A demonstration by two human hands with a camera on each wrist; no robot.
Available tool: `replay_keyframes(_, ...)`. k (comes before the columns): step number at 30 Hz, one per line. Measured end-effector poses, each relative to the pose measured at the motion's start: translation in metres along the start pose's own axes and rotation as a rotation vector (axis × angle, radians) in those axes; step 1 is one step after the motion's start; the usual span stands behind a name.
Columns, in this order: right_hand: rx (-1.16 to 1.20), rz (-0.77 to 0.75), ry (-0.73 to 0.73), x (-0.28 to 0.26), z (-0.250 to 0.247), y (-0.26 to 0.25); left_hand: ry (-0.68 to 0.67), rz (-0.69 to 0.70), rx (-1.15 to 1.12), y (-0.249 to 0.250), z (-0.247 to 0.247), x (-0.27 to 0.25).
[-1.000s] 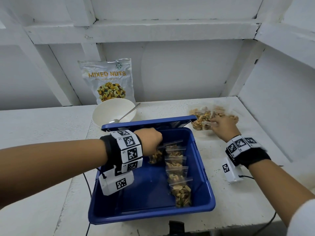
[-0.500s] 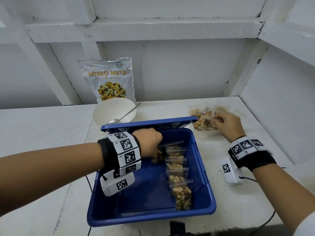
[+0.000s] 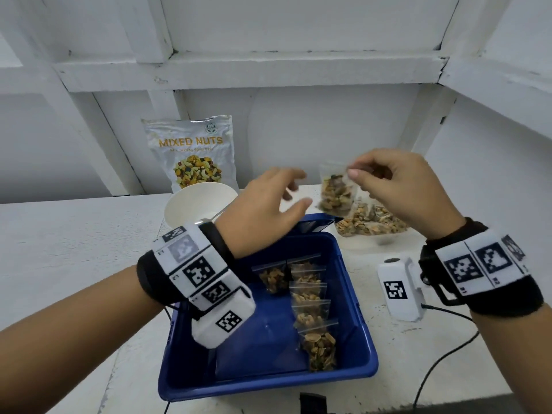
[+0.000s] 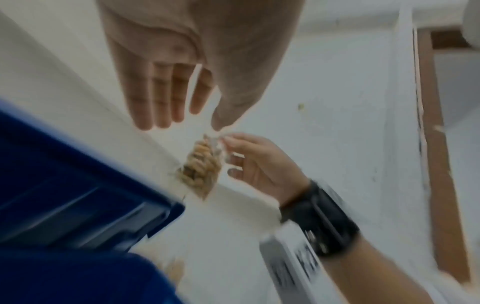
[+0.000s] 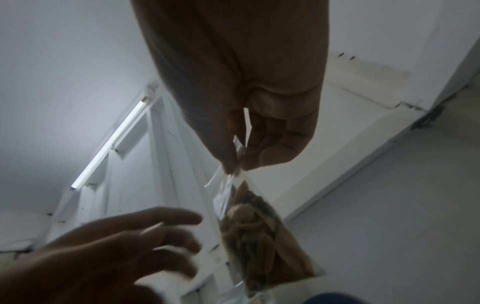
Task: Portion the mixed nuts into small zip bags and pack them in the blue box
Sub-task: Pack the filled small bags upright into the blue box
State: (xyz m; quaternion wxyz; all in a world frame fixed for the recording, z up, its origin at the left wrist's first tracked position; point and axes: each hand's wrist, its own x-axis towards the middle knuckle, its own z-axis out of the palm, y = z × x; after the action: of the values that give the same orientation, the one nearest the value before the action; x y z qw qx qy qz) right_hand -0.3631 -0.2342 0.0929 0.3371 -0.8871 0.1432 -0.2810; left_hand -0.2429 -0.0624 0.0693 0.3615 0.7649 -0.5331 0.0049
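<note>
1. Zip bag (image 3: 336, 192) of mixed nuts, from the head view: it hangs in the air above the far rim of the blue box (image 3: 355, 294), pinched at its top by the right hand (image 3: 400, 186). The left hand (image 3: 265, 210) reaches toward it with fingers spread and holds nothing. Five filled bags (image 3: 307, 297) already lie in the box, and more wait on the table (image 3: 74, 249).
2. Left wrist view, blurred: the clear pouch bulges low with pale and dark nuts, its upper part empty and limp.
3. Right wrist view: thumb and forefinger (image 5: 228, 152) grip only the thin top strip. I'd say a mistimed handover could drop it, or an unsealed strip could spill nuts.
</note>
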Motion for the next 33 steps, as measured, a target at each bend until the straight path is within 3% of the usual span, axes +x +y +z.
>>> replay_keyframes(2, 0.067, -0.015, -0.047, -0.005, 0.006, -0.013, 0.097, -0.028, -0.129, 0.001, -0.005, 0.005)
replay_keyframes(5, 0.137, -0.028, -0.099, -0.012, 0.015, -0.024, 0.125, -0.046, -0.305, 0.001, -0.010, 0.004)
replay_keyframes(9, 0.205, 0.000, -0.133, -0.017, 0.020, -0.027, 0.131, -0.029, -0.309, -0.003, -0.012, -0.004)
replay_keyframes(15, 0.214, 0.005, -0.144, -0.024, 0.025, -0.024, 0.257, 0.018, -0.269, -0.005, -0.012, -0.013)
replay_keyframes(25, 0.322, -0.035, -0.015, -0.030, 0.028, -0.030, 0.161, -0.087, -0.481, 0.002, -0.015, -0.018)
replay_keyframes(29, 0.301, -0.053, -0.025, -0.031, 0.028, -0.032, 0.145, -0.031, -0.417, 0.001, -0.012, -0.020)
replay_keyframes(33, 0.303, -0.057, -0.044, -0.033, 0.031, -0.036, 0.216, -0.010, -0.374, -0.001, -0.012, -0.020)
